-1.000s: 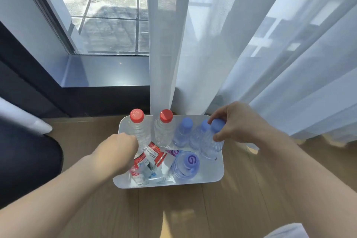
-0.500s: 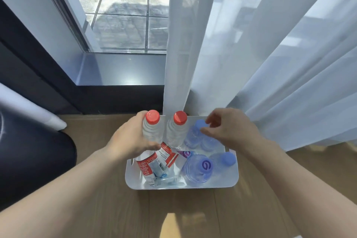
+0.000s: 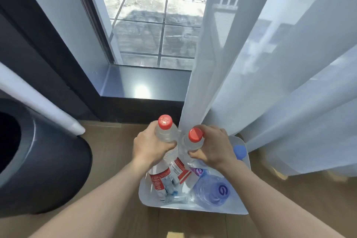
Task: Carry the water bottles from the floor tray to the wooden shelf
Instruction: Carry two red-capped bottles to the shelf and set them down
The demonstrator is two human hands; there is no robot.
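A white floor tray [image 3: 146, 197] sits on the wooden floor below the window. My left hand [image 3: 148, 147] grips the neck of a clear bottle with a red cap [image 3: 165, 121] and red label. Beside it, my right hand [image 3: 214, 149] grips the neck of a second red-capped bottle [image 3: 195, 135]. Both bottles stand upright with their bases over the tray. Blue-capped bottles stay in the tray: one lying with its cap end toward me [image 3: 214, 191] and another [image 3: 240, 151] at the right rim, partly hidden by my right wrist. The wooden shelf is out of view.
A dark round bin [image 3: 48, 162] stands on the floor to the left of the tray. Sheer white curtains [image 3: 270, 73] hang behind and to the right, touching the tray's far side. A dark window frame [image 3: 135, 91] runs along the back.
My right hand left the blue-capped bottles and took hold of the second red-capped bottle. My left hand kept its grip on the first one. The view rose and tilted toward the window.
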